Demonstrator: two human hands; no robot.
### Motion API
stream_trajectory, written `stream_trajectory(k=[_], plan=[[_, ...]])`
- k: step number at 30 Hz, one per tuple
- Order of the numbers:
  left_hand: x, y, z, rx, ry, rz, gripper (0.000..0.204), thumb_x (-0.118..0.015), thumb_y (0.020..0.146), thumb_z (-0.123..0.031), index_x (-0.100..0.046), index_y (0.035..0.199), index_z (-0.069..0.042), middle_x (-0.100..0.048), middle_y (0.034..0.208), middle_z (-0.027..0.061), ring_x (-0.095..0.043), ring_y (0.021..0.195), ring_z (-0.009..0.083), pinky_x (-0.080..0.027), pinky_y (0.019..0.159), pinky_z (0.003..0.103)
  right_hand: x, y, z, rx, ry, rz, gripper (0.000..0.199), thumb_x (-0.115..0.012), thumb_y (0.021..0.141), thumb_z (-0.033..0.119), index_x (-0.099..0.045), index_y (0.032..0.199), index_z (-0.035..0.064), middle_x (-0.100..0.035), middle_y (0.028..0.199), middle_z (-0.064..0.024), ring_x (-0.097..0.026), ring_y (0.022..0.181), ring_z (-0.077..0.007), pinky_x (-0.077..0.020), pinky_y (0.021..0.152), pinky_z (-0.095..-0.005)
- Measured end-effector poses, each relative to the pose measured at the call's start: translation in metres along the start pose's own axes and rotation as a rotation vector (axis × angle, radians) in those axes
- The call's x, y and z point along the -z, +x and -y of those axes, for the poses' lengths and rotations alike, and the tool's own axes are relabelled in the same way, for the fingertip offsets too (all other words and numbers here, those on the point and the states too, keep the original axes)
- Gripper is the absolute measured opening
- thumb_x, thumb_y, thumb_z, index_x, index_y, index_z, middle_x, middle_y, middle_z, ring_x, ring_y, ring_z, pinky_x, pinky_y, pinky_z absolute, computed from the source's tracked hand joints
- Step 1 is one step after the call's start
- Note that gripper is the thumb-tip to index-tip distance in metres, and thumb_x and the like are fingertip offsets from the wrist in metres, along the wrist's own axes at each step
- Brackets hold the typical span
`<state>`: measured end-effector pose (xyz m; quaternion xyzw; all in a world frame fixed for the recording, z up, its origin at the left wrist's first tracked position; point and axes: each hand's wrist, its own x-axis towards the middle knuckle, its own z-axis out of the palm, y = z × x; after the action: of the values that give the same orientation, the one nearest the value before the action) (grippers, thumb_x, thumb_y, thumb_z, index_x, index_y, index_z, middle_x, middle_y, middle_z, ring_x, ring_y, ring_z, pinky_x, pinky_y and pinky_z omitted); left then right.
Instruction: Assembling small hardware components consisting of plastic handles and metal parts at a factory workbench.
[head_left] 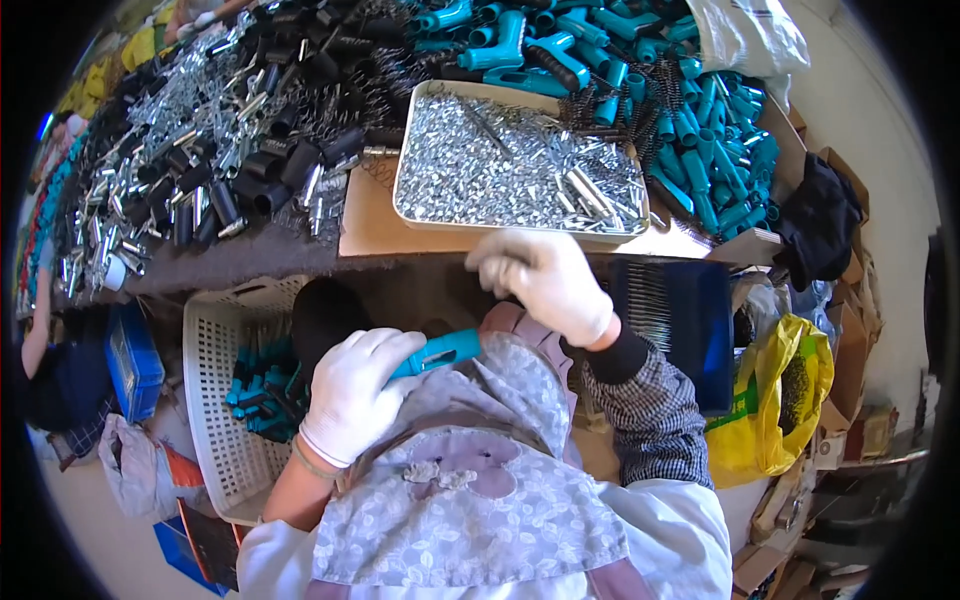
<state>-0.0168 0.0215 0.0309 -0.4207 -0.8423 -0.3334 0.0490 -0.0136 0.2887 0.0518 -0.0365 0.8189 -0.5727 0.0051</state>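
White knit gloves on both hands (352,385) (545,280); black cuff and checked sleeve on right arm; floral lilac-grey apron (470,500) over white top.

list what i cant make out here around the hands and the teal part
Head view only:
- Teal part: its left end is hidden inside the gloved left hand, so its full shape is unclear.
- Right hand: the fingers curl under, hiding whatever they hold.
- Metal tray: its small silver pieces are too tiny to identify.
- White basket: partly covered by the left forearm and apron.
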Motion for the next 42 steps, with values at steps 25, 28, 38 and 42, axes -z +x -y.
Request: stream_trajectory(k=[25, 28, 38, 42], plan=[[-0.006, -0.01, 0.003, -0.12, 0.152, 0.004, 0.087, -0.081, 0.069, -0.015, -0.047, 0.148, -0.004, -0.059, 0.082, 0.008, -0.059, 0.074, 0.0279, -0.049, 0.065, 0.042, -0.071, -0.048, -0.037, 0.56, -0.294, 0.04, 0.049, -0.081, 0.072, 0.01, -0.065, 0.118, 0.0074, -0.064, 0.12, -0.0116, -0.062, 0.11, -0.0332, -0.0499, 0.095, -0.0427], [-0.006, -0.011, 0.003, -0.11, 0.173, 0.034, 0.086, -0.081, 0.071, -0.017, -0.047, 0.148, -0.004, -0.061, 0.083, 0.0088, -0.06, 0.076, 0.0283, -0.05, 0.066, 0.042, -0.074, -0.049, -0.037, 0.501, -0.352, 0.033, 0.049, -0.081, 0.073, 0.011, -0.064, 0.119, 0.0072, -0.064, 0.116, -0.011, -0.062, 0.107, -0.0326, -0.0501, 0.093, -0.0428], [-0.018, -0.016, -0.002, 0.347, -0.242, 0.109, 0.073, -0.082, 0.074, -0.012, -0.051, 0.14, -0.005, -0.073, 0.104, 0.0212, -0.072, 0.096, 0.0403, -0.058, 0.082, 0.043, -0.034, -0.014, -0.026, 0.696, -0.399, 0.232, 0.028, -0.076, 0.08, 0.026, -0.07, 0.101, 0.0097, -0.068, 0.098, -0.0095, -0.064, 0.092, -0.0327, -0.0519, 0.083, -0.0435], [-0.021, -0.017, -0.005, 0.231, -0.195, -0.073, 0.057, -0.08, 0.076, -0.012, -0.059, 0.129, -0.007, -0.072, 0.109, 0.0186, -0.07, 0.096, 0.0394, -0.057, 0.08, 0.044, 0.017, 0.031, -0.018, 0.501, -0.769, -0.44, 0.008, -0.07, 0.084, 0.018, -0.073, 0.086, 0.0109, -0.069, 0.086, -0.0103, -0.066, 0.086, -0.0333, -0.0527, 0.077, -0.0439]])
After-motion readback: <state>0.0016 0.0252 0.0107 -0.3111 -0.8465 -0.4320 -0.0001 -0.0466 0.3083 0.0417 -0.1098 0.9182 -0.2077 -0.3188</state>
